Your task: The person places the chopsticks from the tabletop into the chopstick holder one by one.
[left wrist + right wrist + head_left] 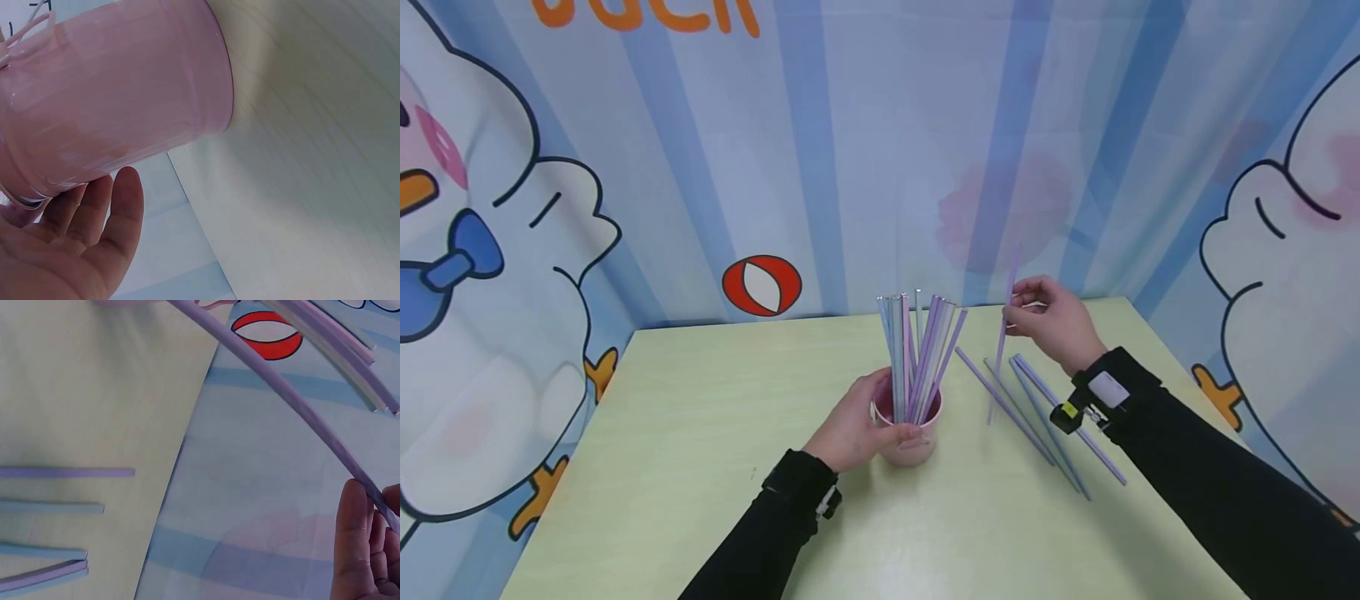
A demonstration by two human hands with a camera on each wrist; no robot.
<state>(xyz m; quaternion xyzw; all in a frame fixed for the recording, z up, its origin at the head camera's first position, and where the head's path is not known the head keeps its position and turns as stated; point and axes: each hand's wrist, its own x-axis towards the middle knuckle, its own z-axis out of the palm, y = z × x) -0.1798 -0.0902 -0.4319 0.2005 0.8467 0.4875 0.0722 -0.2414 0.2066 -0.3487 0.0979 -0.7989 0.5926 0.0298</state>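
A small pink pail (pixel 910 452) stands upright on the table, holding a bunch of purple, pink and grey-blue straws (pixel 928 358). My left hand (pixel 856 427) grips it from the left, thumb across the front near the rim; in the left wrist view several fingers (pixel 127 206) lie along the pail's side. Right of the pail, my right hand (pixel 1054 323) pinches one long purple straw (pixel 281 390) between thumb and fingers. That straw is held nearly upright, above the loose straws.
Several loose purple and blue-grey straws (pixel 1005 406) lie slanted on the pale table (pixel 715 450), right of the pail, partly under the right forearm. A cartoon-printed curtain (pixel 880 167) rises along the table's back edge and both sides.
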